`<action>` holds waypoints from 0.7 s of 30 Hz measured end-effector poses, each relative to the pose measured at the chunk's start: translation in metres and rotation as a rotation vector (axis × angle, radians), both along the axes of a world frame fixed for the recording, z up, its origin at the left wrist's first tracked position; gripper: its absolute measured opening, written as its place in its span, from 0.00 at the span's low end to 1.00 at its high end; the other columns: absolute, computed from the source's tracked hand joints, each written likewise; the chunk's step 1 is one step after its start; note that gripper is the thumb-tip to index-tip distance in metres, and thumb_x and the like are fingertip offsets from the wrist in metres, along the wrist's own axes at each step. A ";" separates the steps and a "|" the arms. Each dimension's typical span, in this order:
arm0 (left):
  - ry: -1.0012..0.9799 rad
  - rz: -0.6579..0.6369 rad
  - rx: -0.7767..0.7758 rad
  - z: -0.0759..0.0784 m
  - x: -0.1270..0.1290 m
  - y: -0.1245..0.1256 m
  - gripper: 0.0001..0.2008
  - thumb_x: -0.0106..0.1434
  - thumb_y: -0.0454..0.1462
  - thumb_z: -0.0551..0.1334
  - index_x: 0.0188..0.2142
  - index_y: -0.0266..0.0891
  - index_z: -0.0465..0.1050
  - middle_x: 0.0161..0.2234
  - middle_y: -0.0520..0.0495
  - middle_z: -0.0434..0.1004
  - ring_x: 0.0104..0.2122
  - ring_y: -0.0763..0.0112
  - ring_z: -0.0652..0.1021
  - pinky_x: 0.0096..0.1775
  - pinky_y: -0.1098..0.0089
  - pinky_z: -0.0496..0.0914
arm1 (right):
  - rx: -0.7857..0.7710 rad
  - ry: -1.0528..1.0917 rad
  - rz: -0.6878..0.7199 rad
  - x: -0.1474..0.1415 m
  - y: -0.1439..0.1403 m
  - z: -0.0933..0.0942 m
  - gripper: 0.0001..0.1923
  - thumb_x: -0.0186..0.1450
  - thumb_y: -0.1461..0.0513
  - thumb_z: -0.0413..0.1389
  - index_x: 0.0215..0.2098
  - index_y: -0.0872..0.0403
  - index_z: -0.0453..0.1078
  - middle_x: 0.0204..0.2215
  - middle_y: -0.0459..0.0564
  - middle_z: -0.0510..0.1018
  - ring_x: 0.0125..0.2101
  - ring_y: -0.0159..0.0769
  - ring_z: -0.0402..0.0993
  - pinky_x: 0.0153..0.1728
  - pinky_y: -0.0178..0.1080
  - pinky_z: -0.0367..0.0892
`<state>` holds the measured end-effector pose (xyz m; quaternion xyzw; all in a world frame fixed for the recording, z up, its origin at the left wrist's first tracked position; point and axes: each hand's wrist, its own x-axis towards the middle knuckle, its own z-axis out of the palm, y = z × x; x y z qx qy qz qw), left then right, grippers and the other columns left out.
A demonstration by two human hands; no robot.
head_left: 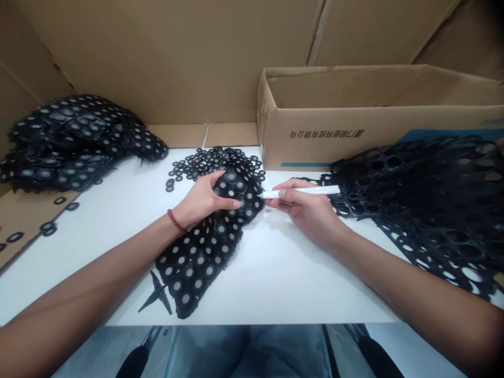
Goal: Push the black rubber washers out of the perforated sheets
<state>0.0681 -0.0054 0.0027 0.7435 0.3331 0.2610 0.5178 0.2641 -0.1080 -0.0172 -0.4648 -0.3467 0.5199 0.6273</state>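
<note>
A black rubber sheet of moulded rings (pixel 200 260) lies bent across the white table in front of me. My left hand (pixel 208 199) grips its upper part, thumb and fingers closed on the rubber. In my right hand (pixel 305 207) is a white pen-shaped tool (pixel 315 191), held like a pencil. Its tip points left and meets or nearly meets the sheet's right edge; I cannot tell which. Just beyond my left hand, a heap of loose black rings (pixel 208 160) is spread on the table.
Uncut ring sheets form a pile (pixel 79 136) at the back left. An open cardboard box (pixel 334 136) stands at the back right, with black sheets full of holes (pixel 433 194) before it. Several stray rings (pixel 48 228) lie left. Black scraps (pixel 157 294) sit near the front edge.
</note>
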 end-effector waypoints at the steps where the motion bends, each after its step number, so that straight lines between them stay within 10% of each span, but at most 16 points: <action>1: 0.009 -0.008 0.002 0.002 -0.001 0.001 0.19 0.44 0.34 0.71 0.35 0.35 0.68 0.33 0.51 0.74 0.32 0.71 0.73 0.38 0.71 0.68 | -0.017 0.058 -0.019 0.001 0.001 0.000 0.03 0.54 0.68 0.58 0.27 0.56 0.72 0.21 0.48 0.77 0.30 0.36 0.76 0.45 0.44 0.67; 10: 0.119 -0.200 -0.133 0.024 0.005 0.010 0.15 0.43 0.33 0.71 0.30 0.35 0.70 0.31 0.51 0.76 0.30 0.72 0.75 0.36 0.71 0.69 | -0.073 0.275 -0.068 0.006 0.004 0.005 0.05 0.52 0.68 0.56 0.26 0.55 0.72 0.20 0.47 0.77 0.30 0.35 0.75 0.40 0.42 0.69; 21: 0.197 -0.149 0.003 0.031 0.018 0.001 0.15 0.42 0.38 0.71 0.29 0.35 0.71 0.28 0.52 0.75 0.27 0.73 0.73 0.31 0.72 0.67 | 0.252 -0.292 -0.018 0.007 -0.010 0.023 0.03 0.56 0.67 0.57 0.28 0.55 0.73 0.20 0.46 0.78 0.25 0.33 0.74 0.32 0.37 0.66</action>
